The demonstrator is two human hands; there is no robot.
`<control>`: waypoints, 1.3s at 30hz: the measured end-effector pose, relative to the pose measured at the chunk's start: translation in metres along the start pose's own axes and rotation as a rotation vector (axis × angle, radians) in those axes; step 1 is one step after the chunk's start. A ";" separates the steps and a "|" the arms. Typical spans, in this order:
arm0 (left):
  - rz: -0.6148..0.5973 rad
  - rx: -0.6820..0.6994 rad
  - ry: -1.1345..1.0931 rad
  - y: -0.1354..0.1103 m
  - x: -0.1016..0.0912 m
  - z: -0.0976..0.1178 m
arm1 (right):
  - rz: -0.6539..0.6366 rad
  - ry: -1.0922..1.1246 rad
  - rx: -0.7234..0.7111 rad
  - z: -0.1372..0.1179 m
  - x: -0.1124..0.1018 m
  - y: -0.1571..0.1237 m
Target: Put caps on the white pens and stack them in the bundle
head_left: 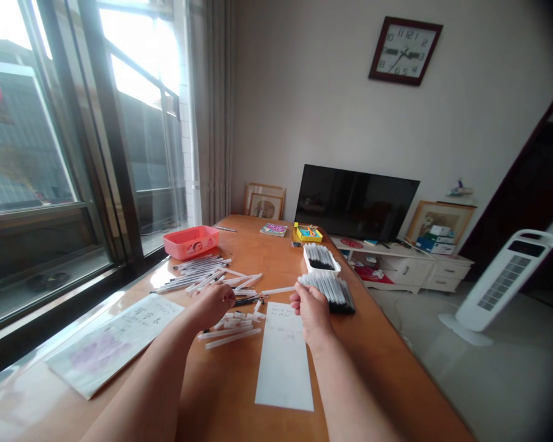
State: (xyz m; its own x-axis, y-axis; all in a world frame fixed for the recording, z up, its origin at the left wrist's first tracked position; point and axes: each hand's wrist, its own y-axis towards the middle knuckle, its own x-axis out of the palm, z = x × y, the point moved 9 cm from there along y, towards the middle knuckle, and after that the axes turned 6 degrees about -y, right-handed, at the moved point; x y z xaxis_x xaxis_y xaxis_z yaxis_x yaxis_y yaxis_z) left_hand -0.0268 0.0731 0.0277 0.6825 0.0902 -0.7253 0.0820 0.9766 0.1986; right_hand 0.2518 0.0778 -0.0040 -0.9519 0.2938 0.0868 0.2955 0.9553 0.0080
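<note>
My left hand (214, 302) is curled over a scatter of loose white pens and caps (233, 326) on the wooden table (239, 393); what its fingers hold is hidden. My right hand (309, 307) is closed on a thin white pen (279, 290) that points left toward the other hand. Just right of that hand lies a neat row of white pens with black tips (332, 288). A white slip of paper (284, 356) lies between my forearms.
A white tray of pens (321, 258), a pink box (191, 241), more white pens (198, 273), a paper sheet with writing (115, 341), a small book (273, 229) and a yellow box (308, 232) lie on the table. Window left; TV and fan right.
</note>
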 end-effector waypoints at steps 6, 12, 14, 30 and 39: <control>-0.027 0.070 0.103 0.000 0.003 0.008 | -0.019 -0.023 0.019 0.002 0.002 -0.001; -0.067 -0.048 -0.084 -0.010 0.008 0.011 | -0.059 0.035 0.093 0.009 0.009 -0.003; -0.085 -0.085 -0.208 -0.011 0.011 0.010 | -0.094 0.086 0.130 0.010 0.013 -0.005; 0.004 -0.137 -1.128 -0.007 0.012 0.023 | -0.488 -0.170 0.070 0.006 0.063 -0.045; -0.028 -0.031 -1.288 -0.005 0.003 0.039 | -0.538 -0.594 -0.326 0.001 0.068 -0.047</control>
State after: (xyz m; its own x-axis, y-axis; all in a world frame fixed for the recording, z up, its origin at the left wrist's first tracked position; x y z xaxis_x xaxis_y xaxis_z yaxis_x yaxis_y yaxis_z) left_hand 0.0032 0.0603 0.0505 0.8876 -0.1655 0.4298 0.1026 0.9808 0.1658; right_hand 0.1732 0.0527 0.0007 -0.8264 -0.1403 -0.5453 -0.2858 0.9390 0.1914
